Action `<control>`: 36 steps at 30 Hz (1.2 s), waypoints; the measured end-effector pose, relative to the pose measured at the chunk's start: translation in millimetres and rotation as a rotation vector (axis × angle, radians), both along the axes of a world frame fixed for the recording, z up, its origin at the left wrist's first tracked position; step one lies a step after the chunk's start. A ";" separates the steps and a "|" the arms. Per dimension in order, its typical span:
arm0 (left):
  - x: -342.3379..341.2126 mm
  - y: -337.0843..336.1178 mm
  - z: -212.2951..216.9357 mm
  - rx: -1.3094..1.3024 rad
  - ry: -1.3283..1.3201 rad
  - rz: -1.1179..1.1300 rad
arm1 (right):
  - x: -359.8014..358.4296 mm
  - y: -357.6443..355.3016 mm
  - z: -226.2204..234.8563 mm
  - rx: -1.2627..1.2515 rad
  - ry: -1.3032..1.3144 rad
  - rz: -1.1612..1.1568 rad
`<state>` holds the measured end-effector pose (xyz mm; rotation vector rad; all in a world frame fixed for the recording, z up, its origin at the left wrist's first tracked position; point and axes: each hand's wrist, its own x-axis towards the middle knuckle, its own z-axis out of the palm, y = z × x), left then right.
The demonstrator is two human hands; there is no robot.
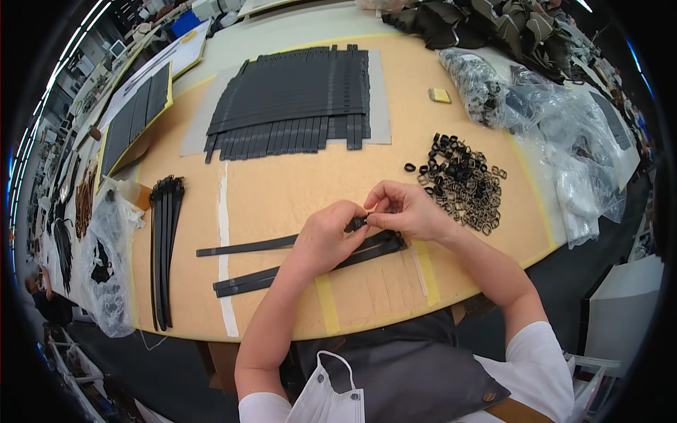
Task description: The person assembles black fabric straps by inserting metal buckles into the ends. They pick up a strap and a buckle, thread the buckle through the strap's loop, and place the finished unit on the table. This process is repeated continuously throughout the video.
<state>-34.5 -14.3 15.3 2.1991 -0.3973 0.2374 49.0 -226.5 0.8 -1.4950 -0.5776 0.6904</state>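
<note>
Fingertips: the left hand is curled, thumb and fingers pinching a dark strap near its end; the right hand has thumb and forefinger pressed together at that same end.
Strap in hand: flat, narrow, black-grey and slightly glossy, trailing out leftward from under the left hand across the table; whether a fitting sits on the pinched end, I cannot tell.
Under the wrists: more loose straps slant across, nearer the person's apron.
Right of the hands: a loose heap of small buckles, some black, some bronze-looking.
Left of the hands: a bundle of straps, beyond a strip of white tape.
Tabletop: a tan worktable, yellow tape along its edges.
Far side: a broad sheet of strips laid side by side on grey backing; a small yellow block beside clear plastic bags.
Room: dark folded material piled at upper right, a blue bin far off, strip lights overhead, a co-worker at the left.
</note>
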 end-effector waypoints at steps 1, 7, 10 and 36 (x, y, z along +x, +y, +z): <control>-0.5 -0.4 -0.3 0.011 -0.015 -0.010 | 0.6 -1.7 1.5 -0.054 -0.045 0.013; -2.8 -2.9 6.5 0.005 0.050 -0.072 | -0.2 -5.4 13.5 -0.169 -0.097 0.042; -2.4 -3.9 6.3 0.054 0.046 -0.029 | -0.7 -2.6 9.2 -0.115 -0.006 0.055; -8.3 0.6 15.7 -0.052 0.015 -0.028 | 0.4 -11.5 22.8 -0.140 0.037 0.085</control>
